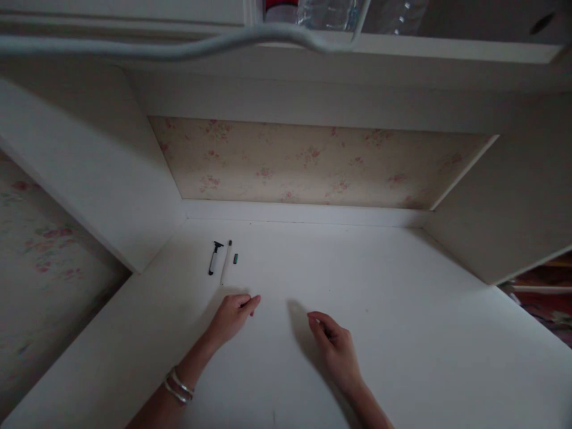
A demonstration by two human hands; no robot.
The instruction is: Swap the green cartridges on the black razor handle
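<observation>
My left hand (232,317) hovers low over the white desk (402,333), fingers loosely curled, nothing visible in it; silver bangles circle its wrist. Just beyond it lie three small items: a pen piece with a black clip (214,257), a thin white refill with a dark tip (226,262) and a tiny dark cap (235,258). My right hand (335,345) is to the right, fingers bent with the tips drawn together; whether they pinch anything I cannot make out.
The desk sits in a white alcove with side panels (111,179) and a floral back wall (313,161). A shelf above holds a plastic bottle (330,12). Floral wallpaper continues at far left.
</observation>
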